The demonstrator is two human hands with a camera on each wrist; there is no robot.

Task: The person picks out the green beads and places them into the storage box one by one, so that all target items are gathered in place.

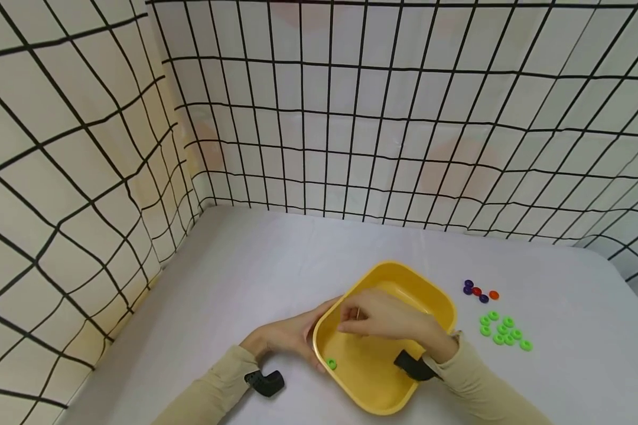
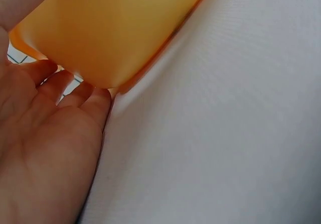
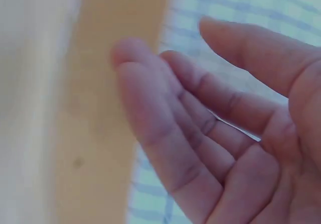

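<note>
A yellow square tray point(image 1: 374, 378) sits on the white table, with one green ring point(image 1: 331, 364) lying inside near its left wall. My left hand point(image 1: 289, 335) holds the tray's left side. In the left wrist view its fingers point(image 2: 75, 91) lie against the outer wall of the tray point(image 2: 110, 28), with the thumb over the top. My right hand point(image 1: 383, 319) hovers over the tray's inside with relaxed fingers. The blurred right wrist view shows this hand point(image 3: 200, 133) with a bare palm holding nothing, next to the tray's wall point(image 3: 100, 108).
To the right of the tray, several green rings point(image 1: 502, 330) lie in a cluster on the table. Behind them are a few purple, red and orange rings point(image 1: 478, 290). A black wire grid wall point(image 1: 351, 118) closes in the back and both sides.
</note>
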